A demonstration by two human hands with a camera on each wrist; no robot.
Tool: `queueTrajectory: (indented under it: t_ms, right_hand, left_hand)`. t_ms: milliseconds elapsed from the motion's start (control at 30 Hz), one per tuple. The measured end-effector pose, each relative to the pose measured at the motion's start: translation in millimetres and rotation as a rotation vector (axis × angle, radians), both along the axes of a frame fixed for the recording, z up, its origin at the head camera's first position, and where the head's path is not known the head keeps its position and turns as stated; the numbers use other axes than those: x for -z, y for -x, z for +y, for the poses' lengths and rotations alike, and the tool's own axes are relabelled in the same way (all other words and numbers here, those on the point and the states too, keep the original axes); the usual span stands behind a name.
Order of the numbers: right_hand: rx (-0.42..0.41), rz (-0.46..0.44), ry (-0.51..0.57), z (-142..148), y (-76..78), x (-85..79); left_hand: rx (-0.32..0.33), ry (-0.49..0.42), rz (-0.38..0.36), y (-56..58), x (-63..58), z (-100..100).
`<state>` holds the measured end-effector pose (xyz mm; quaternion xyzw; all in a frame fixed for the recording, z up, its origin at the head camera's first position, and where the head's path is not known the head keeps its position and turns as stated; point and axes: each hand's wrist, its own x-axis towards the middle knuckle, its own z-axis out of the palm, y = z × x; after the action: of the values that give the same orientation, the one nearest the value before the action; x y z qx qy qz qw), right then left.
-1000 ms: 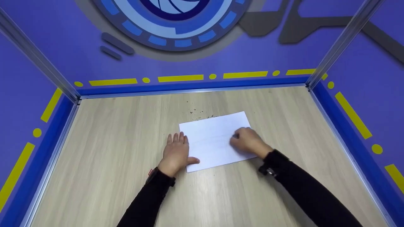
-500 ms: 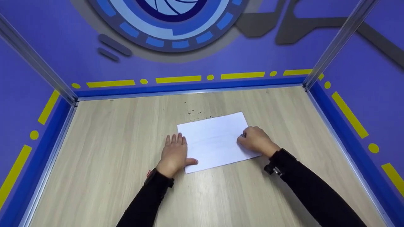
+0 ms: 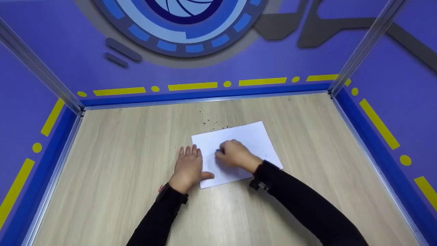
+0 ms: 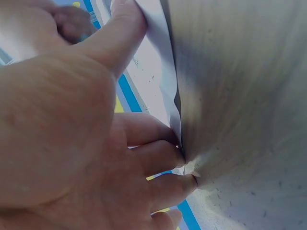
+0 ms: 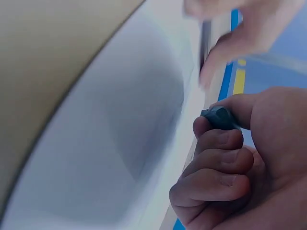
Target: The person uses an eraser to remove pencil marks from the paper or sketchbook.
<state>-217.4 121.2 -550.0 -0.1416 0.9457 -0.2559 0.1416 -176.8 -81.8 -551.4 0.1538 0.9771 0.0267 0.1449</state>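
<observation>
A white sheet of paper (image 3: 259, 138) lies slightly turned on the wooden tabletop. Flat on its left edge rests my left hand (image 3: 189, 167), fingers straight and thumb spread over the paper. In the left wrist view the sheet bends a little under the thumb (image 4: 127, 21). My right hand (image 3: 235, 153) is over the left-middle of the paper, its fingers curled. Between thumb and index finger it pinches a small dark teal, eraser-like block (image 5: 220, 118), mostly hidden by the fingers. Faint grey marks show on the sheet.
Dark crumbs (image 3: 205, 123) are scattered on the tabletop (image 3: 136, 143) just beyond the paper's far edge. Blue-purple panels (image 3: 191, 73) with metal corner posts (image 3: 362, 54) wall in the table at the back and both sides.
My right hand first shifts slightly right, then sweeps left across the paper with the teal block, close to the left hand. The left hand and the sheet stay in place.
</observation>
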Motion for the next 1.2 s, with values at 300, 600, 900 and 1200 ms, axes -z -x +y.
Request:
queueTrajectory:
  t_ms: [300,600,900,1200]
  right_hand:
    - [-0.074,0.004,-0.120,-47,4.0,5.1]
    - [0.020,-0.036,-0.130,-10,10.4,7.3]
    - [0.158,-0.028,-0.025,90,13.0,10.1]
    - [0.241,-0.064,-0.087,143,11.5,10.2]
  left_hand:
    - [0.006,-0.026,0.009,-0.2,-1.7,3]
    - [0.008,-0.007,-0.004,0.5,-1.4,4]
    - [-0.014,-0.004,-0.028,1.8,-0.9,4]
    - [-0.021,-0.028,-0.014,-1.6,1.1,2]
